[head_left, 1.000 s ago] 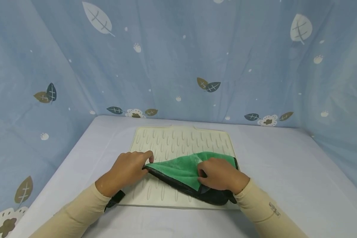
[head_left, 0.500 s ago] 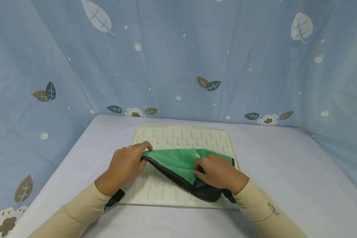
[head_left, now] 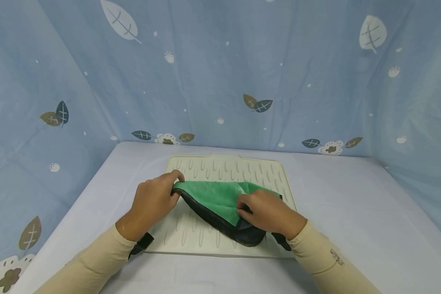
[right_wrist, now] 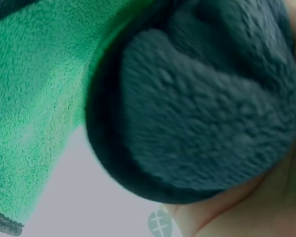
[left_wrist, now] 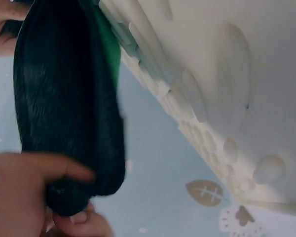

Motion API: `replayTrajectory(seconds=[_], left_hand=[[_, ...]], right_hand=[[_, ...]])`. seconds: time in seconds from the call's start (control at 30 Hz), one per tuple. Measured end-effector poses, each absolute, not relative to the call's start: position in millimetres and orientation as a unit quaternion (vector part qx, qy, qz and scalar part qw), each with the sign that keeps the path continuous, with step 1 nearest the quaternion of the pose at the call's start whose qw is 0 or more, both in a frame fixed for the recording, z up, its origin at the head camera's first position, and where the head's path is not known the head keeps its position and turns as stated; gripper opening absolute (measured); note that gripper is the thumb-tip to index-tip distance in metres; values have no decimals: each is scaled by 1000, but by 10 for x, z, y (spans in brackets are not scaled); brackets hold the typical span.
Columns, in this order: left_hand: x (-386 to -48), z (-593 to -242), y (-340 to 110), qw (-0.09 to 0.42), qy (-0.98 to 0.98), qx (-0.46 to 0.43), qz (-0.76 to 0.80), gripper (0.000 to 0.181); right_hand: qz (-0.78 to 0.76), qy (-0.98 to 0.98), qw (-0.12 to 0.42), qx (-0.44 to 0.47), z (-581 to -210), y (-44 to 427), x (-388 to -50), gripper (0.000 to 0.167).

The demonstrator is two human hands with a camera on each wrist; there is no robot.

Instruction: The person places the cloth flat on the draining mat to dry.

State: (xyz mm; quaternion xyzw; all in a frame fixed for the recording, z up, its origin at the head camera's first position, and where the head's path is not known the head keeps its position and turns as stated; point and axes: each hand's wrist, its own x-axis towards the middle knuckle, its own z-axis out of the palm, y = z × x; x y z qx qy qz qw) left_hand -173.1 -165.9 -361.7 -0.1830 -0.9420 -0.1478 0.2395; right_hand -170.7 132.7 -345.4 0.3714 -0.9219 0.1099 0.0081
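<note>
A plush cloth (head_left: pixel 213 200), green on one face and dark grey on the other with a black border, is held above the cream ribbed mat. My left hand (head_left: pixel 152 202) pinches its left corner between thumb and fingers; in the left wrist view the thumb and fingers (left_wrist: pixel 64 168) close on the dark edge. Toward the cloth's right part, my right hand (head_left: pixel 272 212) grips a bunched section with curled fingers. The right wrist view shows the grey plush side (right_wrist: pixel 207 113) folded over in that hand, the green side (right_wrist: pixel 39 98) hanging beside it.
The cream mat (head_left: pixel 191 241) with raised oval ridges lies on a white-covered table (head_left: pixel 338 212). Blue curtains (head_left: pixel 206 61) with leaf and flower prints stand behind and at both sides. A black strap (head_left: pixel 142 243) shows by the left wrist.
My left hand has lifted the cloth's corner up and slightly left, so the black border sits higher over the mat. My right hand has shifted slightly left and up, keeping its grip.
</note>
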Motion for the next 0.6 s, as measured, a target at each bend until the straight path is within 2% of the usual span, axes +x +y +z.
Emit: replayTrajectory(seconds=[0.33, 0.6], left_hand=[[-1721, -3645, -1651, 79, -966, -235, -78, 22], [-1690, -3673, -1660, 40, -967, -240, -78, 10]], right_hand=[[111, -921, -51, 371, -3480, 1331, -1688, 8], [121, -918, -62, 373, -3478, 1325, -1681, 11]])
